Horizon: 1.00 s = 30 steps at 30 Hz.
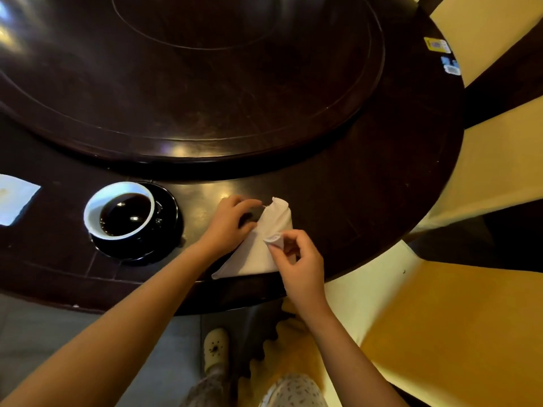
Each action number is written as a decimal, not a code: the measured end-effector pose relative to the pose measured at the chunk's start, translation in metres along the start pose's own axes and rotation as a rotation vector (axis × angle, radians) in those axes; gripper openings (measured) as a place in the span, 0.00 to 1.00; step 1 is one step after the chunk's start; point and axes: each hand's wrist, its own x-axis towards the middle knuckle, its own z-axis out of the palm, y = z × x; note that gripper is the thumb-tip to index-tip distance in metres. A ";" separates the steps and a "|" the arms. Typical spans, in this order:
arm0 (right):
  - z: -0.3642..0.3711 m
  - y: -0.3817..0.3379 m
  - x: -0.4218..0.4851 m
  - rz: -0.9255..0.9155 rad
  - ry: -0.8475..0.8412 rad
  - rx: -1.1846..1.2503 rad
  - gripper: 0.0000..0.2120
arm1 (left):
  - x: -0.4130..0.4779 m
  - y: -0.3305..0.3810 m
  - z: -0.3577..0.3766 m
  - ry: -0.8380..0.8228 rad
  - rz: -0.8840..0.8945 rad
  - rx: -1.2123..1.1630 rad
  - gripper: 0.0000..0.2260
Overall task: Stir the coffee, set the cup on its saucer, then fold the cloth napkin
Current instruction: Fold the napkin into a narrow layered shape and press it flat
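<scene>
A dark cup with a white inside (97, 207), full of black coffee, stands on its black saucer (169, 227) on the dark round table (367, 186). To its right lies the white cloth napkin (255, 254), folded into a rough triangle near the table's front edge. My left hand (227, 223) rests on the napkin's left side and pins it down. My right hand (299, 259) pinches a lifted corner of the napkin between thumb and fingers. No spoon is visible.
A raised dark turntable (191, 83) fills the table's centre. A white paper napkin (14, 201) lies at the far left. Small coloured packets (440, 54) sit at the table's far right edge. Yellow-cushioned chairs (455, 333) stand to the right. My feet show below the table edge.
</scene>
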 end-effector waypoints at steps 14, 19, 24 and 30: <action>0.065 0.023 -0.018 -0.317 -0.073 -0.273 0.02 | -0.101 -0.030 -0.003 0.022 -0.246 -0.077 0.06; 0.076 0.038 -0.021 -0.346 -0.142 -0.386 0.03 | -0.103 -0.031 -0.009 -0.027 -0.259 -0.143 0.06; 0.076 0.044 -0.023 -0.378 -0.258 -0.456 0.07 | -0.105 -0.031 -0.009 0.003 -0.256 -0.213 0.09; 0.061 0.041 -0.021 -0.376 -0.406 -0.371 0.11 | -0.105 -0.023 0.004 0.134 -0.285 -0.180 0.10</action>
